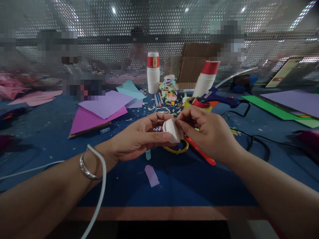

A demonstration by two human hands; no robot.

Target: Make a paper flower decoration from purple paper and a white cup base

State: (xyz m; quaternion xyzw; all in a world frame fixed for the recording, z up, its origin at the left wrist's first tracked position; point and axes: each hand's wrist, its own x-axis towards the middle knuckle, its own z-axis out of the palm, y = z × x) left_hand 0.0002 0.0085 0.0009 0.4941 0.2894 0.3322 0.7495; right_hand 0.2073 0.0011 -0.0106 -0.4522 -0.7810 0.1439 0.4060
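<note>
Over the blue table (124, 194), in the middle, the left hand (134, 136) pinches the white piece (175, 130) and the right hand (209, 131) pinches its right edge, so squeezing too hard could bend it.

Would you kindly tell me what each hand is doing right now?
Left hand: closed, holding a small white object.
Right hand: closed in a pinch at that object's edge.
</note>
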